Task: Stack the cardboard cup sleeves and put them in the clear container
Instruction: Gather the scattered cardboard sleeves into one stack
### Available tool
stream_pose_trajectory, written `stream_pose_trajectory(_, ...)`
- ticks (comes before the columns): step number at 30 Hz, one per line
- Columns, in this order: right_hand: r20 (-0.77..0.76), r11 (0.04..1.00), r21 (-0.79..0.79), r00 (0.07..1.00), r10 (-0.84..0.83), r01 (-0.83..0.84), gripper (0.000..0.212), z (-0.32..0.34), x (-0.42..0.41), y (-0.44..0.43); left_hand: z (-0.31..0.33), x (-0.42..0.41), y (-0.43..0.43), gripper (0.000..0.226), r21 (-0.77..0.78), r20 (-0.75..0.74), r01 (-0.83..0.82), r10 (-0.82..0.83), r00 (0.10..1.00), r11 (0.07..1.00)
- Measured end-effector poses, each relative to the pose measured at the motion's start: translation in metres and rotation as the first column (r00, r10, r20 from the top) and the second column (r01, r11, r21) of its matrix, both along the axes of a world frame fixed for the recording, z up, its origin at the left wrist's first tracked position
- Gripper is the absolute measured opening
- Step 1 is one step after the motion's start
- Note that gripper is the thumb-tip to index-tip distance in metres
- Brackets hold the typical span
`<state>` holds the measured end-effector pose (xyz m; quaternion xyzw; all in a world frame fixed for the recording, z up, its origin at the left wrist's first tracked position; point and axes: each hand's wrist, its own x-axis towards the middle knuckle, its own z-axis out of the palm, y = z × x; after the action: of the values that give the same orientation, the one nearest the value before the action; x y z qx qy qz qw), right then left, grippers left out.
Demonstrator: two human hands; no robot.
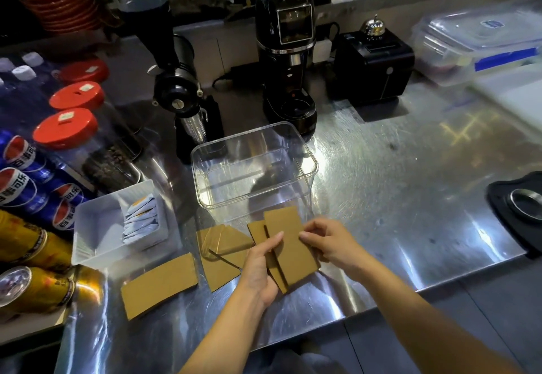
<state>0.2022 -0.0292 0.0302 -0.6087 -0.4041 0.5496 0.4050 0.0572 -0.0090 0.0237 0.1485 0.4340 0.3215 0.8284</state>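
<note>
Both hands are over the front of the brushed stainless-steel counter (381, 168): left hand (259, 268) cups a small fanned stack of flat brown cardboard sleeves (289, 244) from below with fingers curled onto their face, right hand (328, 240) pinches the stack's right edge between thumb and fingertips. Three more loose sleeves lie flat on the counter to the left, one (159, 284) apart, two (220, 252) overlapping against the base of the empty clear plastic container (255, 165), which stands just behind the hands. White tray of sachets (117, 224) on the left, black coffee grinder (287, 51) behind.
</note>
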Motion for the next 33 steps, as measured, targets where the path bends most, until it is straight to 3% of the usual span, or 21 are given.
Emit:
stream_pose_trajectory(3, 0.009, 0.998, 0.009, 0.998, 0.068, -0.068, 0.014, -0.003, -0.01, 0.003, -0.002, -0.002, 0.0, 0.017, 0.011, 0.043, -0.033, 0.032, 0.999, 0.999)
stream_pose_trajectory(7, 0.28, 0.991, 0.033, 0.953, 0.117, -0.131, 0.014, -0.012, -0.019, 0.008, -0.006, -0.011, 0.001, 0.024, -0.022, 0.088, -0.082, 0.084, 0.993, 0.996)
stream_pose_trajectory(14, 0.504, 0.996, 0.084, 0.864, -0.013, -0.034, 0.013, -0.022, -0.017, 0.018, -0.008, -0.031, 0.003, 0.03, -0.018, 0.142, -0.146, 0.147, 0.979, 0.989)
stream_pose_trajectory(21, 0.763, 0.998, -0.066, 0.644, 0.06, -0.015, 0.074, -0.032, -0.022, 0.03, -0.005, -0.047, 0.005, 0.021, -0.018, 0.188, -0.244, 0.243, 0.952, 0.97)
stream_pose_trajectory(25, 0.868, 0.99, -0.142, 0.478, 0.135, -0.022, 0.09, -0.034, -0.035, 0.032, -0.003, -0.054, 0.006, 0.025, -0.016, 0.23, -0.281, 0.277, 0.933, 0.96)
stream_pose_trajectory(29, 0.849, 0.973, -0.229, 0.485, 0.21, -0.02, 0.089, -0.033, -0.037, 0.041, -0.003, -0.059, 0.005, 0.023, -0.02, 0.225, -0.312, 0.309, 0.924, 0.95)
stream_pose_trajectory(31, 0.836, 0.978, -0.204, 0.514, 0.193, -0.036, 0.079, -0.034, -0.035, 0.045, -0.004, -0.062, 0.004, 0.024, -0.044, 0.22, -0.334, 0.335, 0.916, 0.942)
stream_pose_trajectory(33, 0.783, 0.99, -0.133, 0.608, 0.131, -0.043, 0.059, -0.036, -0.031, 0.045, -0.004, -0.066, 0.005, 0.026, -0.061, 0.21, -0.345, 0.35, 0.913, 0.937)
